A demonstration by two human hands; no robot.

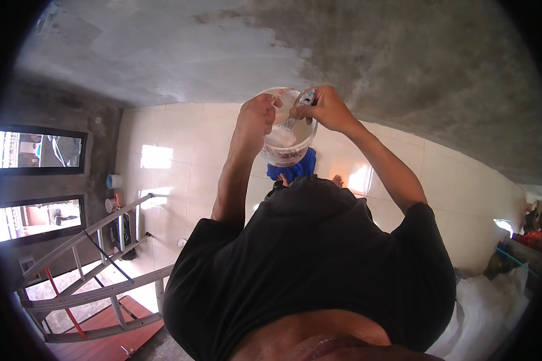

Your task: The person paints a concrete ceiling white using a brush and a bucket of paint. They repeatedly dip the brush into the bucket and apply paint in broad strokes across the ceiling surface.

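Observation:
In front of my body is a whitish paint bucket with reddish stains on its side. My left hand is closed at its left rim, with the fingertips curled over the edge. My right hand grips the handle of a paintbrush at the bucket's right side. The brush tilts down into the bucket, its bristles coated in white and low inside the opening. My hand hides part of the handle. A blue cloth shows just below the bucket, near my feet.
Ahead rises a grey wall with a paler coated area on its left. An aluminium ladder stands at the lower left, near two windows. Small buckets sit by the left wall. White sheeting lies at the lower right on the tiled floor.

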